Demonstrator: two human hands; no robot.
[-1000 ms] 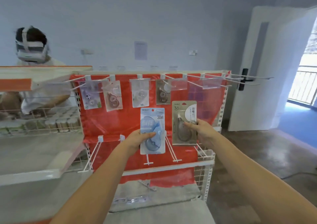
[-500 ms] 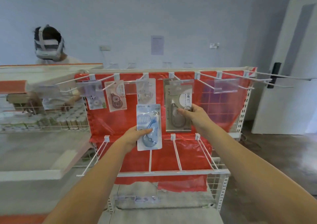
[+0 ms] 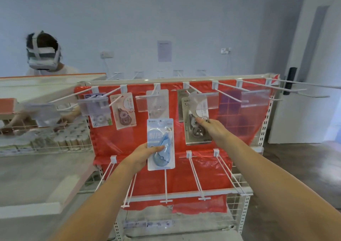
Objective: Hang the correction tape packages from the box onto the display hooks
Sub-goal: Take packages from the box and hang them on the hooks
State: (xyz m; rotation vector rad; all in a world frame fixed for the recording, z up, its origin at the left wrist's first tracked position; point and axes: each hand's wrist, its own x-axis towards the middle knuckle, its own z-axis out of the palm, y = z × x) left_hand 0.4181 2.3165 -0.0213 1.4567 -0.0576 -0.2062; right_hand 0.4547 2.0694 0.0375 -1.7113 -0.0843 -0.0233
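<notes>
A person stocking a red-backed display rack [image 3: 245, 130] lifts two correction tape packages toward its upper row of hooks. The right hand [image 3: 212, 128] pinches a beige package [image 3: 196, 122], thumb on the front of the card, and has raised it over the past second from the middle of the red panel to the fourth top hook from the left [image 3: 192, 90], where the card's top edge now sits behind that hook's clear label holder [image 3: 203, 100]; whether the hang hole is already threaded cannot be made out. A similar brown card already hangs on that hook, just behind it. The left hand [image 3: 143, 155] grips a blue package [image 3: 160, 144] by its lower left corner, thumb across the blister, and has also risen, though the pack is held below the third top hook [image 3: 156, 91] and off any hook. That hook carries a clear-fronted pack [image 3: 157, 102], and the two hooks left of it carry a purple pack [image 3: 98, 111] and a pink pack [image 3: 123, 111]. Judged from this, the beige pack is at the point of hanging and the blue one comes next. The lower row's hooks [image 3: 195, 174], under the blue package, are bare, as are the top hooks right of the beige package. The box is out of view. Behind the rack's left end, another person wears a white headset [image 3: 43, 56].
</notes>
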